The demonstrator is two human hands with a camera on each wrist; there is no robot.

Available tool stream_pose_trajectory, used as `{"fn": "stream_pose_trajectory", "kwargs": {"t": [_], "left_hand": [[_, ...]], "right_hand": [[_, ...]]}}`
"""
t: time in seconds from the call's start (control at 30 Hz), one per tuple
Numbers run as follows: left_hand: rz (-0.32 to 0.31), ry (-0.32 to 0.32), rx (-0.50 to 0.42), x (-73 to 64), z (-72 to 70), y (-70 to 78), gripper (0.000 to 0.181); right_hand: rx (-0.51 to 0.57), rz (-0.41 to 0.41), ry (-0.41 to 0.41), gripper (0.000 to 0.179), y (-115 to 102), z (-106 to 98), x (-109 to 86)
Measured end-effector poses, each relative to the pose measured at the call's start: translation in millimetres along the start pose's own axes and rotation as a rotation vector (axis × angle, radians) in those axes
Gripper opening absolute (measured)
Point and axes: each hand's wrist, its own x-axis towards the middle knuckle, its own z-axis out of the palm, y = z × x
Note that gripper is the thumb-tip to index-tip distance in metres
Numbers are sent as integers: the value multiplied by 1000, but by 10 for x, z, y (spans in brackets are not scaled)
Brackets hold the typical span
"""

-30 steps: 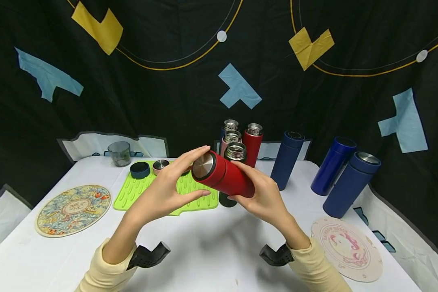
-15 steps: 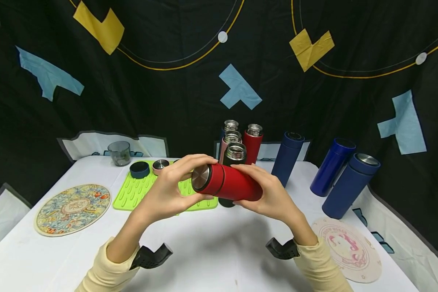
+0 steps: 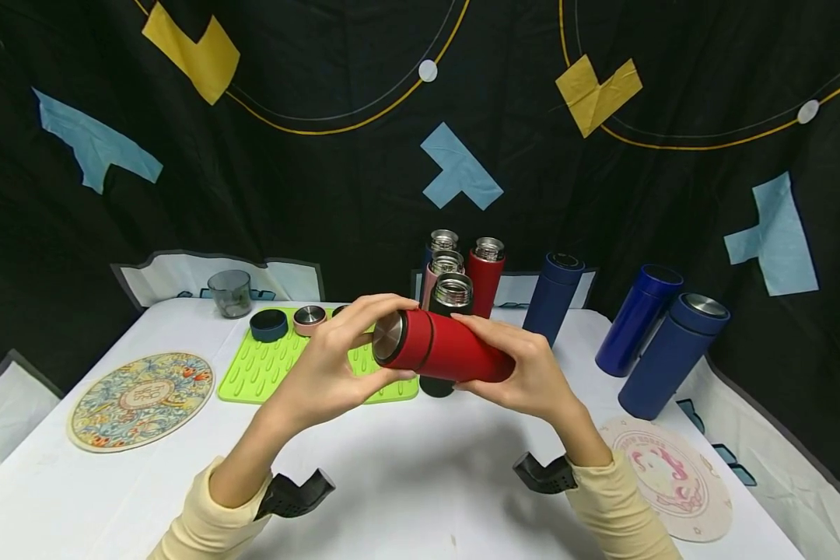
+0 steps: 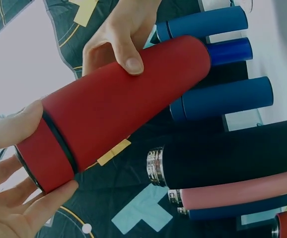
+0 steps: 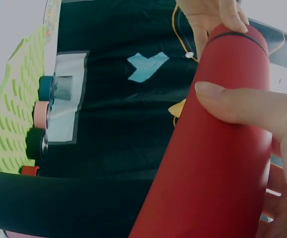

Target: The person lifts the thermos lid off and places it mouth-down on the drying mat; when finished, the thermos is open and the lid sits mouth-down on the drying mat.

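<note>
A red thermos (image 3: 470, 350) is held up lying on its side above the table, its metal-topped lid (image 3: 414, 342) pointing left. My left hand (image 3: 327, 369) grips the lid; the left wrist view has thumb and fingers round its red rim (image 4: 48, 154). Around the lower body, my right hand (image 3: 535, 372) curls from the other end. A dark seam (image 4: 60, 139) marks where lid and body meet, with no gap visible. In the right wrist view, my right thumb (image 5: 233, 104) presses along the thermos body (image 5: 208, 158).
Behind stand uncapped bottles: black (image 3: 453, 306), pink (image 3: 428, 285), blue and red (image 3: 484, 281). Several lids, including a navy one (image 3: 268, 328), lie on a green mat (image 3: 241, 383), beside a glass (image 3: 230, 294). Capped blue thermoses (image 3: 674, 359) stand right. Round mats (image 3: 140, 400) flank both sides.
The thermos has turned from tilted to nearly level and shifted slightly right. My left fingers, spread apart beside the lid a second ago, have closed round it; the right hand keeps its hold.
</note>
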Motion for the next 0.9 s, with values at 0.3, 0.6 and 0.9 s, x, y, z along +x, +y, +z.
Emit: {"fn": "stream_pose_trajectory", "kwargs": {"t": [0.3, 0.6, 0.9], "left_hand": [[-206, 91, 106, -5, 38, -8, 66], [-112, -74, 53, 1, -96, -36, 78], [-39, -33, 24, 10, -152, -56, 70]], "right_hand": [[-280, -62, 73, 76, -63, 27, 9], [-259, -53, 30, 76, -59, -4, 2], [-261, -48, 28, 76, -84, -51, 4]]}}
